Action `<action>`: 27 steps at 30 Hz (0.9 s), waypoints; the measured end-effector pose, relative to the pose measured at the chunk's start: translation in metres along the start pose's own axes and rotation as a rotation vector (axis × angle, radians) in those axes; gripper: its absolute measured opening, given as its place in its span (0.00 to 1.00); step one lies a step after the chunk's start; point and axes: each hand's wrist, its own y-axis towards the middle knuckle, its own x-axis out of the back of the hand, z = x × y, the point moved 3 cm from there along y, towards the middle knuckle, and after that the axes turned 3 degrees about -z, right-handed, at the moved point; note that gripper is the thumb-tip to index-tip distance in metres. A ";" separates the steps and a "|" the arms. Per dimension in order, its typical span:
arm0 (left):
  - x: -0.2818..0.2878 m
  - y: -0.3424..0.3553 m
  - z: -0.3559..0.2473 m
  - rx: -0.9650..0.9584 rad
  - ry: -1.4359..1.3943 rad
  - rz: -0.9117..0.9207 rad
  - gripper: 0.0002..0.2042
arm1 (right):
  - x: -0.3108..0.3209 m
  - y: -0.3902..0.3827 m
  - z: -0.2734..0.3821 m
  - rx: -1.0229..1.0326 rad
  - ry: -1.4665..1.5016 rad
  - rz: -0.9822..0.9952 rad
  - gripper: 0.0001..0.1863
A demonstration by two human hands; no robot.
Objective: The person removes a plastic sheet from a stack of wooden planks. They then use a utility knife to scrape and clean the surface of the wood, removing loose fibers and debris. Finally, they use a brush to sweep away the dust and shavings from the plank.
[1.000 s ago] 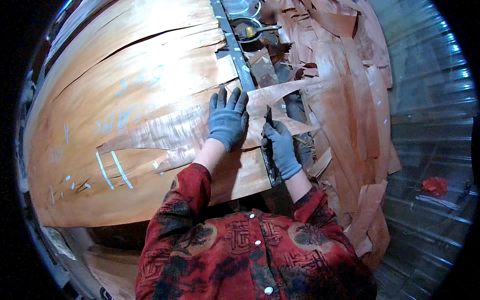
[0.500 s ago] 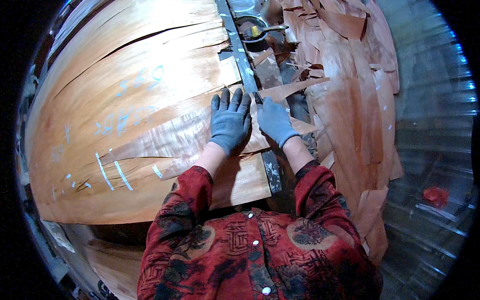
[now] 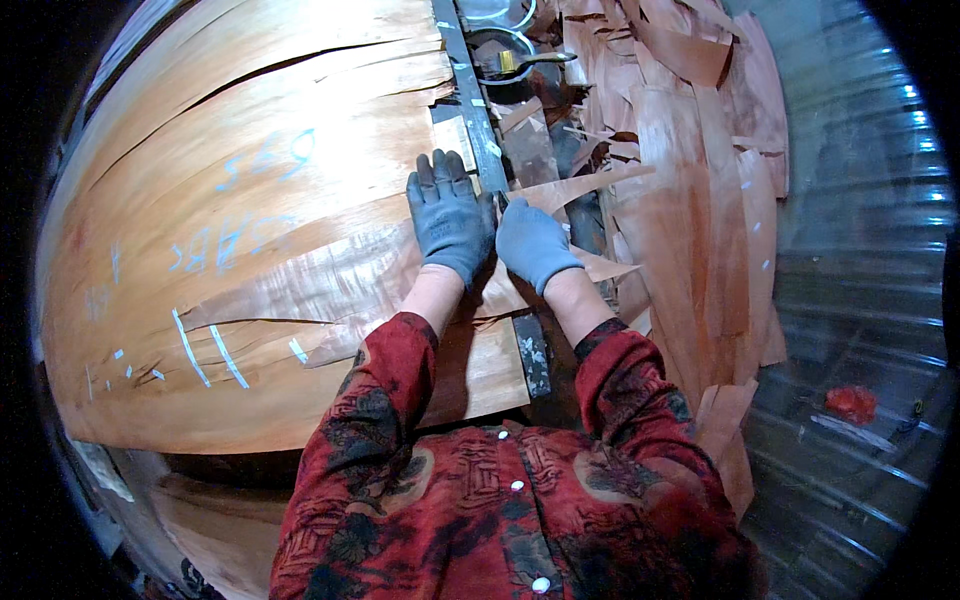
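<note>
My left hand (image 3: 446,225), in a grey-blue glove with dark fingertips, lies flat with fingers stretched on a pale, tapering strip of wood veneer (image 3: 330,262). That strip rests across a larger tan veneer sheet (image 3: 130,240) and reaches past its right edge in a pointed end. My right hand (image 3: 535,243), gloved alike, is closed close beside the left. Between its thumb and fingers a slim dark knife (image 3: 502,198) shows only in small part; the blade is hidden. Its tip side is next to the dark, paint-flecked straight bar (image 3: 478,125) along the sheet's edge.
Beyond the bar stands a dark bowl (image 3: 503,62) with a brush (image 3: 530,60) lying over it. Torn veneer offcuts (image 3: 690,220) pile up at the right. Farther right is a ridged floor (image 3: 850,300) with a crumpled red thing (image 3: 851,404). White tape strips (image 3: 229,357) mark the sheet.
My left hand has slid a little farther away on the veneer, with its fingers stretched forward. My right hand has drawn slightly left, still gripping the knife. The whole view has shifted a little.
</note>
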 end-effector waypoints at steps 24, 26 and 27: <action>-0.004 -0.054 -0.017 -0.061 -0.066 -0.034 0.38 | -0.030 -0.066 -0.014 -0.081 0.093 -0.065 0.10; -0.007 -0.050 -0.020 -0.068 0.041 -0.011 0.37 | -0.033 -0.072 -0.016 -0.064 0.091 -0.062 0.10; -0.007 -0.051 -0.021 -0.062 0.048 0.018 0.36 | -0.037 -0.079 -0.020 -0.098 0.124 -0.042 0.10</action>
